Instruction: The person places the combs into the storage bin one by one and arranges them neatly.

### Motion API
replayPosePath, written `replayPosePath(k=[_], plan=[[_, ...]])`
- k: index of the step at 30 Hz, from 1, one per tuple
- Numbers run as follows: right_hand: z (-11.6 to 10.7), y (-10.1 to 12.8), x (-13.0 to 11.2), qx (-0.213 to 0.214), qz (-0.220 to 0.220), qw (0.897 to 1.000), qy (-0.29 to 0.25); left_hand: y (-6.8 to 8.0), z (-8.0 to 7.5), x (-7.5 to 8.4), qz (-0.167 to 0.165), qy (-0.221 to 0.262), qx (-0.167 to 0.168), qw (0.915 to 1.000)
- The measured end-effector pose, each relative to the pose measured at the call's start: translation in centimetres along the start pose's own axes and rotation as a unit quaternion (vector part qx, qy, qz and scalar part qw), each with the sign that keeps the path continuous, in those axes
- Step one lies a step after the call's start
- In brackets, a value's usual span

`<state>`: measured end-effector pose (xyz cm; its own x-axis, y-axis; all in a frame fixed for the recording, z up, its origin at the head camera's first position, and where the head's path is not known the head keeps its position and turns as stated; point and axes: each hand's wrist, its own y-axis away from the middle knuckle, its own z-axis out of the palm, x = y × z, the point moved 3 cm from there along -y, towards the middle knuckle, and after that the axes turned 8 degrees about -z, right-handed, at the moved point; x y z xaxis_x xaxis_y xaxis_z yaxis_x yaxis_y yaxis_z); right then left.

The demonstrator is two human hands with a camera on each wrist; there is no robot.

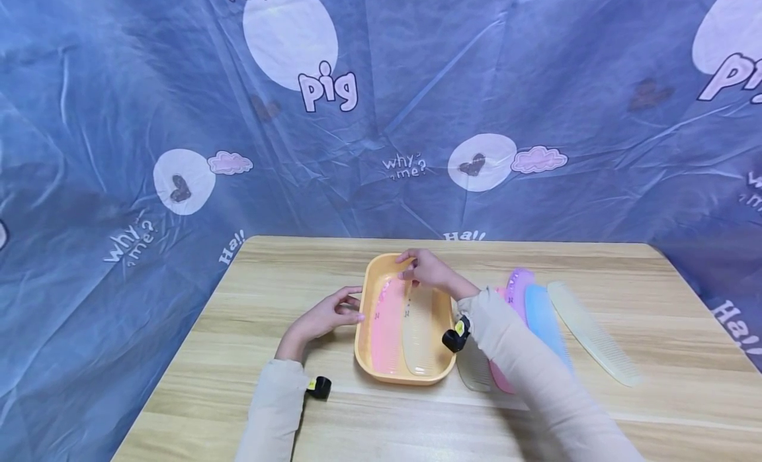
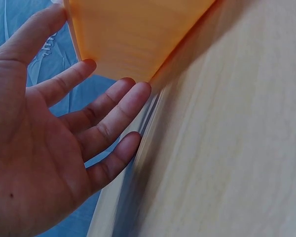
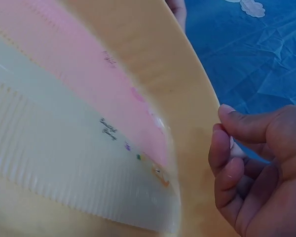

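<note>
Cream sleeve fabric (image 1: 536,369) partly hides the blue comb (image 1: 544,316); right fingers (image 3: 229,177) pinch the orange tray (image 1: 405,380), left fingers (image 2: 111,121) spread.

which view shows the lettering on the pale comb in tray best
The right wrist view: the lettering on the pale comb appears large, close up. In the head view it is tiny; the left wrist view shows none.

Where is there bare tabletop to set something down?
Left of the left hand, bare wooden tabletop; more on the near side of the shallow orange plastic tray, between the beige fabric sleeves, and right of the outermost pale-yellow plastic comb. Crowded: right of the tray, where pink, purple and blue plastic combs bunch near the right sleeve.
</note>
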<state>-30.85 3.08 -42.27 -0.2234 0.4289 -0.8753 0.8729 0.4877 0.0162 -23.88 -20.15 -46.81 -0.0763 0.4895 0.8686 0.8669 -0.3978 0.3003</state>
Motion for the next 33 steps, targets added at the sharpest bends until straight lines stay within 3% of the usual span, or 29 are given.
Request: replayPosePath(k=[8,22,33], plan=[[-1.4,0.6,-0.3,-0.010,-0.024,0.999,-0.038,0.0,0.0,0.1,0.003,0.004,-0.002,1.0000],[-4.2,2.5,-1.0,-0.033,-0.045,0.998,-0.023,0.2,0.1,-0.1,-0.004,0.018,-0.006,0.9998],[-8.8,4.1,-1.2,-0.043,-0.044,0.998,0.003,0.0,0.0,0.0,0.000,0.013,-0.004,0.9999]])
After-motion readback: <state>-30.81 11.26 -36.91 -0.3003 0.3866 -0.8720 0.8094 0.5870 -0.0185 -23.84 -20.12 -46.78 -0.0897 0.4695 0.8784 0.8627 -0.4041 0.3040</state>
